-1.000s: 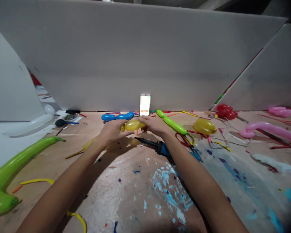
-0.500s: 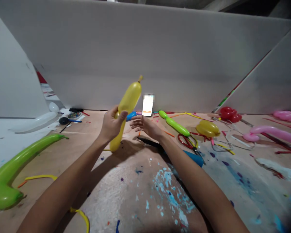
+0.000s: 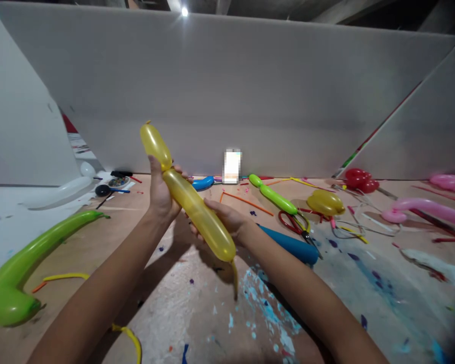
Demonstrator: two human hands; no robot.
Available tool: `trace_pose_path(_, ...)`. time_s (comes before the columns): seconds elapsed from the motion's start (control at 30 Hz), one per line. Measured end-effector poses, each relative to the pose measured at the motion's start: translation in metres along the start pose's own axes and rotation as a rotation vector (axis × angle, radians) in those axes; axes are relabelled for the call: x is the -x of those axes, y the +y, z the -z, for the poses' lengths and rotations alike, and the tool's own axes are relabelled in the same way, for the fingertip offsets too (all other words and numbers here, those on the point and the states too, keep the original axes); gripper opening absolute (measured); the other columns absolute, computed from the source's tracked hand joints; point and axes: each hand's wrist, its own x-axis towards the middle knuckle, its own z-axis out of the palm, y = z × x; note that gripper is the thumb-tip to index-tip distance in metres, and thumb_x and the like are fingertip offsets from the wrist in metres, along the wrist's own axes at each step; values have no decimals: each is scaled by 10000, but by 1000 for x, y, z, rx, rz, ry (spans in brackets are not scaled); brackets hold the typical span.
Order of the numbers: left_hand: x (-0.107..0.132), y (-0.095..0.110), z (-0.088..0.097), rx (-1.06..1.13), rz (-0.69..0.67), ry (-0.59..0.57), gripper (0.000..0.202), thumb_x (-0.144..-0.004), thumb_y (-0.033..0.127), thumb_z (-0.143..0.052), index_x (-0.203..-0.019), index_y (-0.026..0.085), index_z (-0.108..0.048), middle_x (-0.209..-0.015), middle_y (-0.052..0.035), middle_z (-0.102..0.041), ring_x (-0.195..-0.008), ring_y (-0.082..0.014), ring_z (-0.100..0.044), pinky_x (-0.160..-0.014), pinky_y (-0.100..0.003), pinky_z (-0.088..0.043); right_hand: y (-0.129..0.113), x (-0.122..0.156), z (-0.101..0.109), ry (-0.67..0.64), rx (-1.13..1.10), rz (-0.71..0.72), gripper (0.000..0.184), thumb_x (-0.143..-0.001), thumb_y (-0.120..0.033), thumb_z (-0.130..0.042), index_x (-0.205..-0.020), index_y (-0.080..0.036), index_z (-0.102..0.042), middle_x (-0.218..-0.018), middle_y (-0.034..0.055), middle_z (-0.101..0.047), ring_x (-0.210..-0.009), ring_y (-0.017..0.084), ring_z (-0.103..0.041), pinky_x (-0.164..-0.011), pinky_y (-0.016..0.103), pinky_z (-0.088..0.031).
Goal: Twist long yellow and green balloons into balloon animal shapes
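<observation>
A long yellow balloon point(image 3: 197, 212) slants from upper left to lower right above the table, with a small twisted bubble at its top end and a limp tail hanging from its low end. My left hand point(image 3: 159, 194) is closed round it just below the twist. Behind the lower half, my right hand point(image 3: 223, 218) cups the balloon with its fingers curled on it. A blue balloon pump point(image 3: 288, 243) lies on the table just right of my right wrist.
A big green balloon point(image 3: 30, 263) lies at the left. Red scissors point(image 3: 293, 222), a green twisted balloon point(image 3: 273, 194), a yellow balloon shape point(image 3: 325, 202), red and pink balloons point(image 3: 424, 205) and several uninflated strips lie to the right. A phone point(image 3: 232, 166) leans on the back wall.
The balloon rose from the table in my left hand, stood tip-up, then swung so its long part points down right. My right hand let go, then took hold of the lower half.
</observation>
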Motion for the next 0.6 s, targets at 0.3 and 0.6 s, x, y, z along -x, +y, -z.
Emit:
trace_pose_path(0.3,8,-1,0,58,115,-106,464,-786,662,-549,-817,201,-585,-593,29,-554,-480,-96,-555,-480,-220,-489,26,-20,4,-439,-247,37,480,-780,-546,-519,-1076,-171,-480,-698,2,-564,-543,136,-541,-451,239,-433)
trace_pose_path(0.6,11,-4,0,29,69,-133,469,-745,664,-604,-797,199,-577,-544,49,-474,-411,-70,-466,-407,-188,-408,23,-12,-12,-33,76,44,327,-671,-303,-717,-879,-170,-503,-616,-47,-565,-481,90,-541,-472,203,-451)
